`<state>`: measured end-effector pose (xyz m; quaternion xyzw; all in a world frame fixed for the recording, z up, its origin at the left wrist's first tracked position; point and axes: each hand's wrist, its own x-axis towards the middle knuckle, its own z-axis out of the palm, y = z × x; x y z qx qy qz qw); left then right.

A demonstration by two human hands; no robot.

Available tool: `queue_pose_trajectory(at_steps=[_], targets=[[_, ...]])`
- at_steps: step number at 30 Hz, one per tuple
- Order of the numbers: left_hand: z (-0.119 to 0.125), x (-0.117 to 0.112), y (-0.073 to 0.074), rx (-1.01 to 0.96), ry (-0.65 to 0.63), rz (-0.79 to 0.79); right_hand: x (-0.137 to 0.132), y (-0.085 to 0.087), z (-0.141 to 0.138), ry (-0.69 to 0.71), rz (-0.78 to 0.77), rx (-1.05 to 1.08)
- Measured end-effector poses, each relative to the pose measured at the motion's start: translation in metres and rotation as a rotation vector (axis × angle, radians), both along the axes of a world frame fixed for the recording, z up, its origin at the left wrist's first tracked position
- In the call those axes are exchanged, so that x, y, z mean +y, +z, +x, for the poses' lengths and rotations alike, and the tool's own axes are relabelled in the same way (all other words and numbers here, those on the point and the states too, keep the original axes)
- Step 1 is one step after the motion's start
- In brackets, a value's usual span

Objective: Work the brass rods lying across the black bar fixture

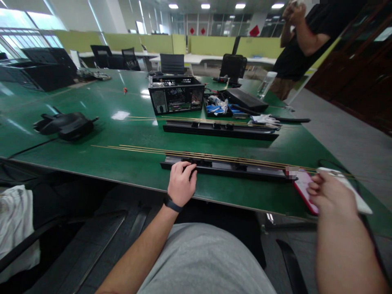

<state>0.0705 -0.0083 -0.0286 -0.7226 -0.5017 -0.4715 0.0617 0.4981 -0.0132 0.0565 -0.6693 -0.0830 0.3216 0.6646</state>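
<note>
A near rail [260, 173] and a far rail [220, 131], each with brass-coloured rods [214, 157], on a green table [128, 167]

Two long black rails are laid roughly parallel; at least three rods are borne lengthwise along the near rail and at least two along the far rail, the exact numbers being too fine to tell. The near rail is touched at its front edge, left of its middle, by the left hand [182, 183], whose fingers are bent, with a narrow gap at the thumb; whether the rail is gripped cannot be told. The right hand [324, 190] is held by one pink-edged phone [301, 185] and one flat white object [359, 202], near the rods' right ends; its fingers are drawn together and blurred, so whether a rod is pinched cannot be told. Beyond are seen one opened computer case [176, 100], one clear vessel [267, 84] and one standing person [301, 57]; three red diamonds [254, 31] are hung in the background, their markings too small to be read; the phone's display is likewise illegible.
</note>
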Motion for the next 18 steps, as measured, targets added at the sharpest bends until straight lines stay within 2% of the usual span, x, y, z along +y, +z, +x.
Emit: queue_pose_trajectory(at_steps=[9, 18], targets=[[0.000, 0.000, -0.001, -0.004, -0.006, 0.000, -0.004, 0.001, -0.094, 0.222, 0.004, 0.091], [0.001, 0.000, 0.000, 0.010, 0.013, -0.016, 0.005, -0.012, -0.136, 0.414, 0.073, 0.087]])
